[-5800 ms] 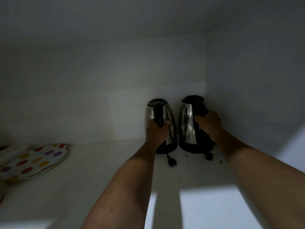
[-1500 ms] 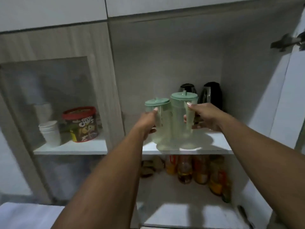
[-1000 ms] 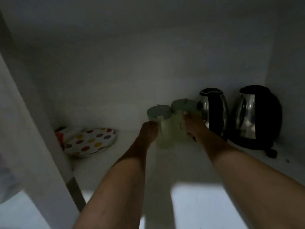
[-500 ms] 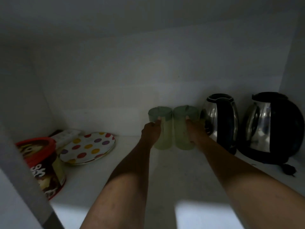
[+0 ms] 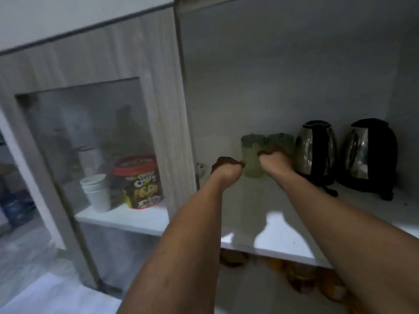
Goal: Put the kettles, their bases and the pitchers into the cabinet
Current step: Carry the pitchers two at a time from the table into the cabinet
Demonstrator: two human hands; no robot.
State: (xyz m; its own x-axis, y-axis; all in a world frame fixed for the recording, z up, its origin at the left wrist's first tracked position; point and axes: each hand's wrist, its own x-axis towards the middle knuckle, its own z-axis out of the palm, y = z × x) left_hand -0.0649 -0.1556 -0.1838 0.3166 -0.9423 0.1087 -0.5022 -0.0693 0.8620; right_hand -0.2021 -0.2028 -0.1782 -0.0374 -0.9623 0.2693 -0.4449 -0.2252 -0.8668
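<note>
The left hand [image 5: 226, 169] reaches deep into the open cabinet, its shadowed fingers bent toward the left side of the left pitcher [image 5: 252, 165]. Blur and darkness hide whether they grip it or only lie against it. The right hand [image 5: 275, 157] sits in front of the seam between the two pitchers, its knuckles covering the lower part of the right pitcher [image 5: 281, 139]. Whether it holds anything cannot be told either.

Both pitchers are pale green with darker green lids. They stand upright, side by side and touching, far back on the white shelf [image 5: 283, 242]. Just to their right stands a steel kettle [image 5: 305, 152] with a black handle, and beyond it a second kettle [image 5: 360, 155]. Each rests on a black base; the right base [image 5: 371, 189] shows more clearly.

To the left, behind a closed glass door [image 5: 68, 132], a stack of white paper cups [image 5: 96, 193] stands beside a red-lidded tub [image 5: 139, 182]. Below the shelf, blurred jars [image 5: 301, 278] with orange contents fill the lower compartment.
</note>
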